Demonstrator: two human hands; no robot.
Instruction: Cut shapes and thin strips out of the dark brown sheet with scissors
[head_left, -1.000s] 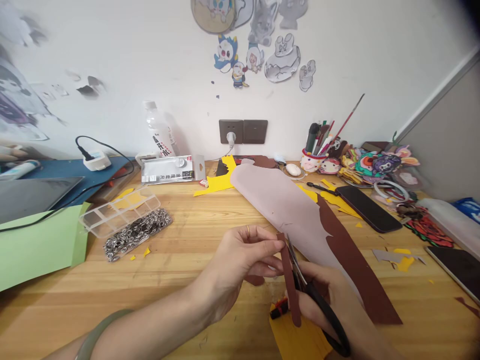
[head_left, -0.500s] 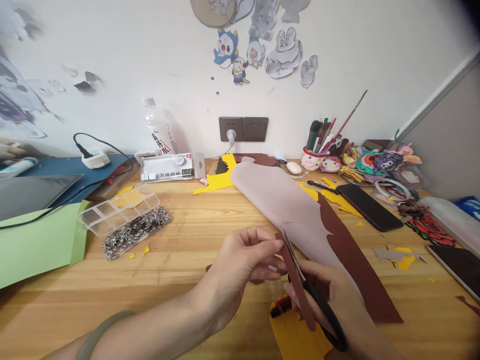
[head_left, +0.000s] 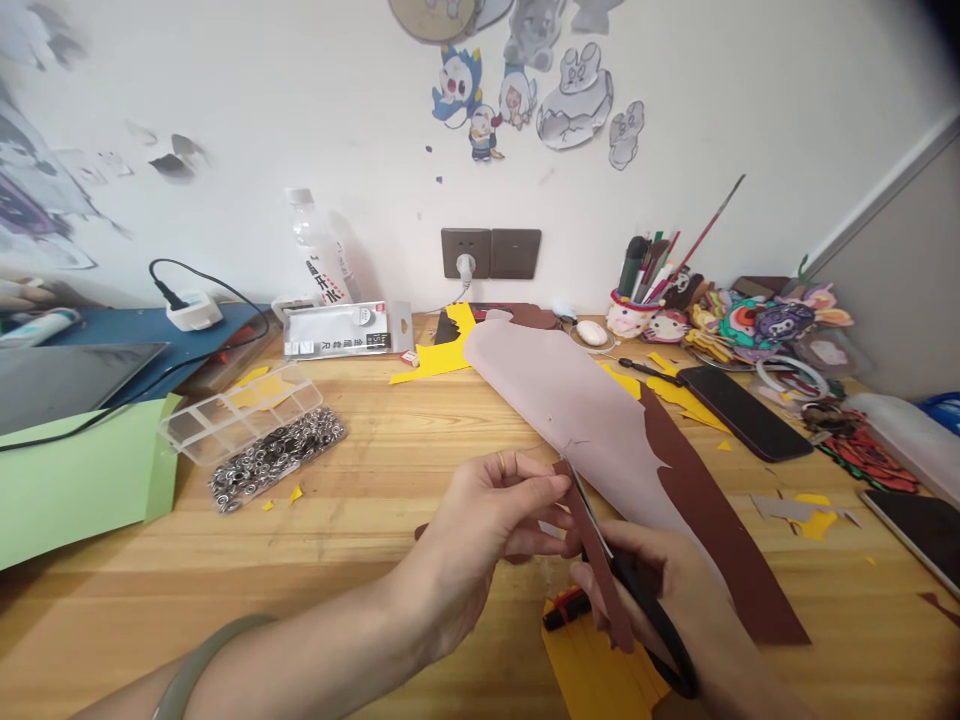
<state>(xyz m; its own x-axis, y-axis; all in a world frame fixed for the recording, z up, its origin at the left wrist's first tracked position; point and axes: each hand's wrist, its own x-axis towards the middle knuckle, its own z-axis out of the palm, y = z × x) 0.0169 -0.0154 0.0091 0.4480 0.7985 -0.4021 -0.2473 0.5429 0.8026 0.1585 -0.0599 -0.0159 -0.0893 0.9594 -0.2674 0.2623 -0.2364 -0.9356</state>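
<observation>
My left hand (head_left: 491, 515) is closed, pinching the upper end of a narrow brown strip (head_left: 596, 560) between thumb and fingers. The strip slants down toward my right hand (head_left: 667, 575), which is wrapped round the black handles of a pair of scissors (head_left: 652, 625). The scissor blades lie along the strip's right edge and look nearly closed; their tips come close to my left fingertips. Behind the blades lies a large pale pinkish sheet (head_left: 570, 390) with a brown sheet (head_left: 712, 520) partly under it. Below my hands is a yellow piece (head_left: 592, 670) with a black pen (head_left: 566, 610) on it.
An open plastic box (head_left: 281, 460) of metal rings stands on the left, near a green sheet (head_left: 90, 490). A bottle (head_left: 315, 245) is at the wall. Phones (head_left: 742, 410), a pen cup (head_left: 630, 315) and yellow scraps (head_left: 814, 520) lie on the right.
The scissor blades look slightly more closed against the brown strip. The view has shifted a little; both hands keep their places and grips.
</observation>
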